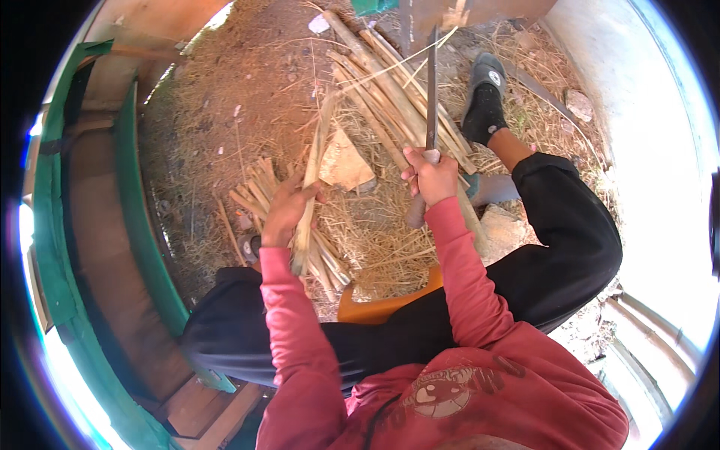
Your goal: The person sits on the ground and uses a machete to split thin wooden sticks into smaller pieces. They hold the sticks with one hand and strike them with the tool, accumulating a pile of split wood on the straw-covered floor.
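My left hand point(286, 206) is closed around a pale split wooden stick point(318, 146), held upright with its top leaning a little to the right. In my right hand point(436, 178) is the handle of a long, dark-bladed knife point(432, 90), its blade pointing away from me. Thin peeled strands point(386, 69) run from the stick's upper end across to the blade. A pale wood block point(346, 161) lies on the ground between my hands. Beside my left hand is a bunch of thin split sticks point(251, 193), partly hidden by the hand.
Longer sticks point(375, 90) lie piled ahead on straw-littered soil. My grey shoe point(487, 71) stands to their right. An orange plastic piece point(390, 296) shows below my hands. A green-edged wooden structure point(124, 195) bounds the left, a pale wall point(637, 112) the right.
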{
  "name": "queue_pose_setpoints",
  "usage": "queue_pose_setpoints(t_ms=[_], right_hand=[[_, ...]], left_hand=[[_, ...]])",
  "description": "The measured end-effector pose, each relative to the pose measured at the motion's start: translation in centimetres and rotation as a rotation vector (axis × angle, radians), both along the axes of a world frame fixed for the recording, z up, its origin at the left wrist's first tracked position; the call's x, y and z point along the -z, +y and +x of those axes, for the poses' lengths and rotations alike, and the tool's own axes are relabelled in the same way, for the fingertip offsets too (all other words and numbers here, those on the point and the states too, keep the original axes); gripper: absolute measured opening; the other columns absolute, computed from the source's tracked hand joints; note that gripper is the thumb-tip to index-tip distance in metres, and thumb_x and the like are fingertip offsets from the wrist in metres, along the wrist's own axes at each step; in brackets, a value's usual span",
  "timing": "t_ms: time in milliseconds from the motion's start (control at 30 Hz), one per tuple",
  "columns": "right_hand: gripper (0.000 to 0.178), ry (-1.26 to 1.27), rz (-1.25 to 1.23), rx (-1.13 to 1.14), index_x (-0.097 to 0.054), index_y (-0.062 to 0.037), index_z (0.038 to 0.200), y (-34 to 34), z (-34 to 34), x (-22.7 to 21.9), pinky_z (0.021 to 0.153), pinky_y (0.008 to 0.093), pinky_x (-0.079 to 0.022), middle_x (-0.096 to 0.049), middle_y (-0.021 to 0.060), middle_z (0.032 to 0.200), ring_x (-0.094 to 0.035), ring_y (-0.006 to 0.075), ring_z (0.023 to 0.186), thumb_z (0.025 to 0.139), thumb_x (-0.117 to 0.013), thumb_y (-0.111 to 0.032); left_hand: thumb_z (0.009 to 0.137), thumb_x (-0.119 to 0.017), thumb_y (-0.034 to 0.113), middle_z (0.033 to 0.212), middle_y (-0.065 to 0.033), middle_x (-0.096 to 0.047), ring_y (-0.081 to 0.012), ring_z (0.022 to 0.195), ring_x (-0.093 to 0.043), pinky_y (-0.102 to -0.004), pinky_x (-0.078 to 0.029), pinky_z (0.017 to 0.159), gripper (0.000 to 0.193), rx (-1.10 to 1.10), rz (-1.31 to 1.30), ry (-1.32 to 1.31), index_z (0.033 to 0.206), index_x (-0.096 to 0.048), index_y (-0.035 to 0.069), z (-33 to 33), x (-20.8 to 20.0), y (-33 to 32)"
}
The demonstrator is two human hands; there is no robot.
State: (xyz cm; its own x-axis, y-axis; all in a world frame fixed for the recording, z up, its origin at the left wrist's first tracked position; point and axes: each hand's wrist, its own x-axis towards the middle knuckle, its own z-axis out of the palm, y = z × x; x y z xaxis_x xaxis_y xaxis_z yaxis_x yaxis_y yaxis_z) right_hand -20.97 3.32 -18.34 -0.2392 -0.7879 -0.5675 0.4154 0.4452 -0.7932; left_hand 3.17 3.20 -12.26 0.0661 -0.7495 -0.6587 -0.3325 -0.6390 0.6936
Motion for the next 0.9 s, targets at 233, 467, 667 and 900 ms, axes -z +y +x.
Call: queue_pose_setpoints(t_ms=[233, 467, 667, 900], right_hand=[[0.039, -0.198, -0.109, -0.176, -0.061, 0.0071, 0.102, 0.7, 2.8, -2.6, 0.033, 0.023, -0.036, -0.07, 0.0164, 0.085, -0.048, 0.0068, 0.04, 0.085, -0.074, -0.026], [0.022, -0.262, -0.29, -0.173, -0.064, 0.0086, 0.093, 1.2, 3.9, -4.2, 0.034, 0.022, -0.036, -0.07, 0.0182, 0.083, -0.046, 0.0065, 0.039, 0.088, -0.068, -0.013], [0.023, -0.31, -0.312, -0.202, -0.063, 0.0061, 0.093, 1.1, 3.5, -3.9, 0.036, 0.0224, -0.037, -0.071, 0.0143, 0.08, -0.047, 0.0067, 0.04, 0.082, -0.075, -0.011], [0.032, -0.137, -0.237, -0.371, -0.063, 0.0037, 0.094, 1.6, 4.8, -4.4, 0.036, 0.0248, -0.038, -0.067, 0.0082, 0.07, -0.047, 0.0084, 0.04, 0.077, -0.081, -0.017]], left_hand=[[0.098, -0.053, 0.017, 0.073, -0.0042, -0.056, -0.0106, 0.048, -0.052, -0.0238, -0.046, 0.042, 0.044, 0.071, -0.306, 0.065, 0.138, -0.04, 0.003, -1.5, -5.6, 8.1], [0.095, -0.06, 0.026, 0.106, -0.0171, -0.065, -0.0258, 0.093, -0.067, -0.0376, -0.054, 0.08, 0.047, 0.476, -0.12, 0.045, 0.132, -0.048, 0.0, -0.6, -1.5, 10.8], [0.091, -0.059, 0.047, 0.129, -0.0258, -0.056, -0.0323, 0.123, -0.053, -0.0448, -0.043, 0.102, 0.066, 0.265, -0.496, -0.219, 0.134, -0.049, -0.002, -2.7, -4.8, 1.6], [0.096, -0.056, 0.033, 0.114, -0.0188, -0.065, -0.0289, 0.103, -0.065, -0.0422, -0.05, 0.092, 0.045, 0.502, -0.493, -0.068, 0.128, -0.052, 0.002, -5.8, -7.3, -5.8]])
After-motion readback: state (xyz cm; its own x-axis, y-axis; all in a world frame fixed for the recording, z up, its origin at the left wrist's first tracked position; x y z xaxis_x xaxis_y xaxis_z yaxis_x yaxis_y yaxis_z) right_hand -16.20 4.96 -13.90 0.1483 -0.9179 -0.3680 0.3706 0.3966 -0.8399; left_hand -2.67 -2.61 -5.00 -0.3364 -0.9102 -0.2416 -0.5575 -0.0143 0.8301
